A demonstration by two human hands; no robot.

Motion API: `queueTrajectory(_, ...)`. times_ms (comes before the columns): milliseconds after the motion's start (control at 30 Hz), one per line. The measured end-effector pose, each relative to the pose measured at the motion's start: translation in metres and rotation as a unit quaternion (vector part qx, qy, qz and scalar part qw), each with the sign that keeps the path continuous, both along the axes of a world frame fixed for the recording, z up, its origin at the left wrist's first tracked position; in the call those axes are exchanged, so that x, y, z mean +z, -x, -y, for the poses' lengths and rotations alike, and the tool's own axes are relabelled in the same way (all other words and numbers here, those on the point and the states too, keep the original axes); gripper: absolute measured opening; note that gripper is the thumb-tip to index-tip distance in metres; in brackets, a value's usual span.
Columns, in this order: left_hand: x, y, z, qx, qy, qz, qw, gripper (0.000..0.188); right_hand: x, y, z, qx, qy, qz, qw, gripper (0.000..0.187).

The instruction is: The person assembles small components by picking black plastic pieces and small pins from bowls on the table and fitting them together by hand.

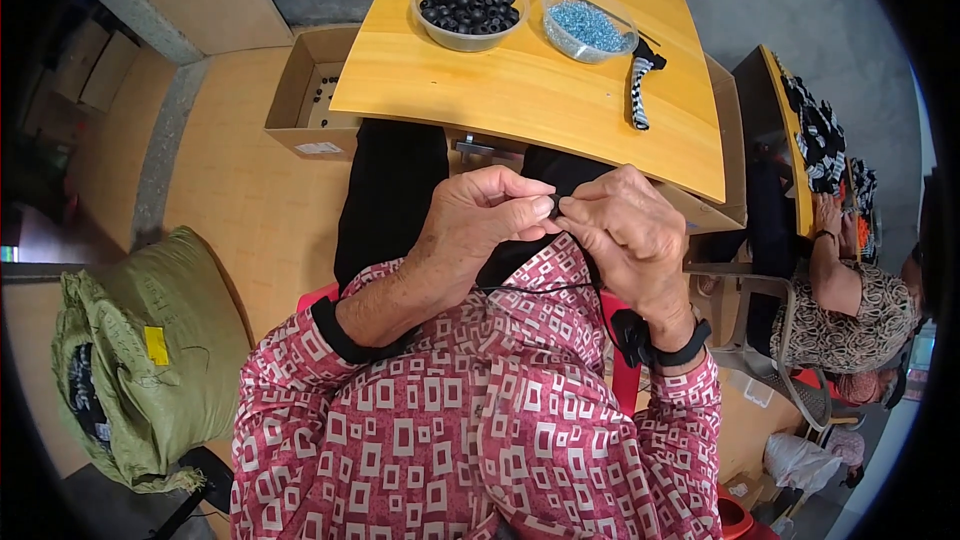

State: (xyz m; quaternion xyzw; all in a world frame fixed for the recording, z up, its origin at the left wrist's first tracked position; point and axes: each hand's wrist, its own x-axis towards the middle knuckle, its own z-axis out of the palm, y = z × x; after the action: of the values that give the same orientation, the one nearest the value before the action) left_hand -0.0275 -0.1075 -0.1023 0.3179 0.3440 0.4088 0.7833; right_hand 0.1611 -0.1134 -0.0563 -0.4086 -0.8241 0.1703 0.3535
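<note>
Over my lap, my left hand (480,215) and my right hand (630,230) meet fingertip to fingertip. Both pinch a small black bead (556,206), mostly covered by the fingers. A thin dark cord runs below the hands across my shirt. Beyond them on the yellow table (450,85) stands a clear bowl of round black beads (470,2). To its right is a clear bowl of small light-blue beads (587,26), with a thin dark stick lying across it. A black-and-white patterned strip of fabric (639,90) lies near that bowl.
An open cardboard box (290,100) with a few black beads inside stands left of the table. A stuffed green woven sack (160,340) sits at the left. On the right, another person (850,300) works at a second table piled with black-and-white fabric (815,135), beside a metal-framed chair (775,340).
</note>
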Motion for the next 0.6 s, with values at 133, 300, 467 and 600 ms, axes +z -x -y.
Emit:
queueTrajectory(133,-0.004,0.000,-0.001,-0.008,-0.014,-0.015,1.000,0.018,-0.011,-0.005,0.003,-0.006,0.082,-0.059,0.995,0.013)
queueTrajectory(300,-0.009,-0.012,0.000,-0.015,-0.035,-0.035,0.999,0.017,-0.030,-0.020,0.006,0.004,0.075,-0.100,0.992,0.013)
queueTrajectory(467,-0.012,-0.027,0.005,0.006,-0.056,-0.057,0.997,0.016,-0.029,-0.027,0.015,-0.037,0.102,-0.110,0.988,0.013)
queueTrajectory(600,-0.009,-0.035,0.007,0.009,-0.078,-0.073,0.994,0.017,-0.027,-0.032,0.023,-0.075,0.138,-0.136,0.978,0.015)
